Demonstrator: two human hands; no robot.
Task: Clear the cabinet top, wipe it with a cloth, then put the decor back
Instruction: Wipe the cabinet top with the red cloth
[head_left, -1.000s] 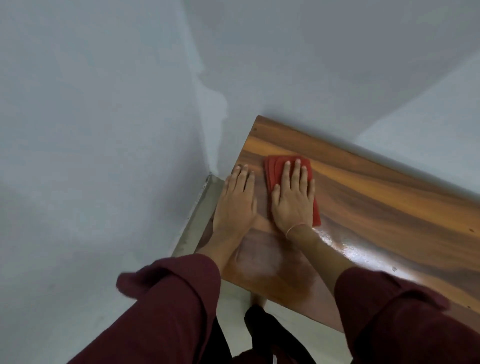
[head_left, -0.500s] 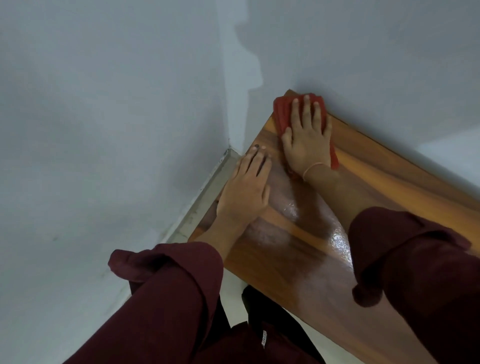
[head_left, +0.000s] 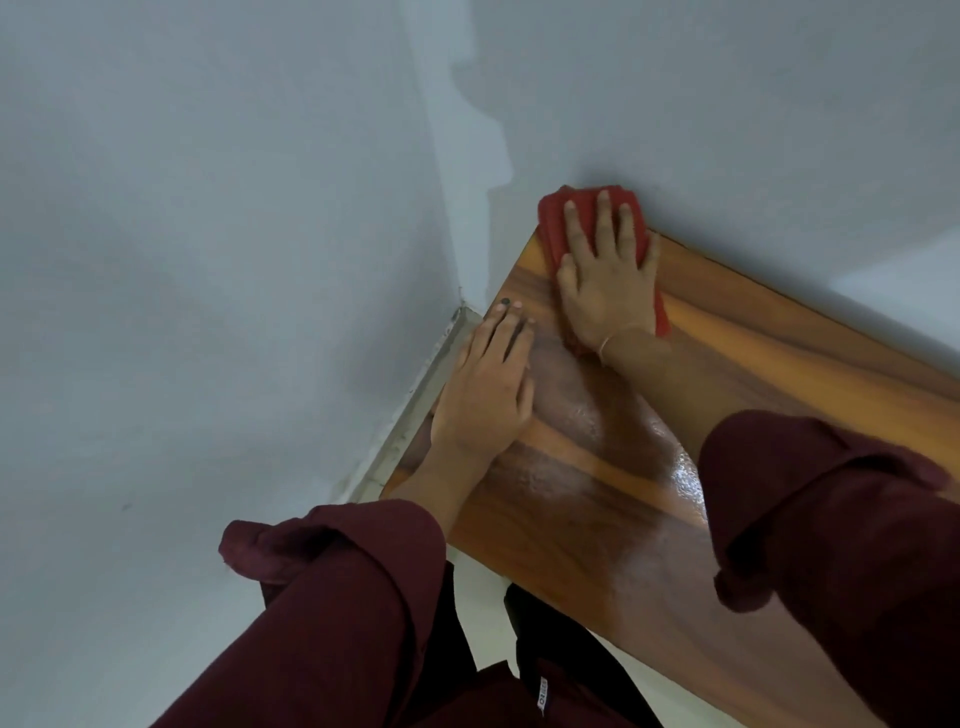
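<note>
The glossy brown wooden cabinet top (head_left: 753, 364) runs from the wall corner toward the lower right. A red cloth (head_left: 553, 215) lies at its far left corner, against the back wall. My right hand (head_left: 605, 280) presses flat on the cloth, fingers spread and pointing at the wall. My left hand (head_left: 488, 395) rests palm down on the bare wood near the left edge, holding nothing. A damp sheen marks the wood between the two hands. No decor is in view.
Pale grey walls (head_left: 208, 260) meet in a corner just left of the cabinet. A light skirting strip (head_left: 421, 405) runs along the floor beside the cabinet's left edge. My dark red sleeves (head_left: 337, 597) fill the lower part of the view.
My right hand has pushed the red cloth away from me, from the middle of the left end up into the far corner by the wall. My left hand has stayed flat on the wood.
</note>
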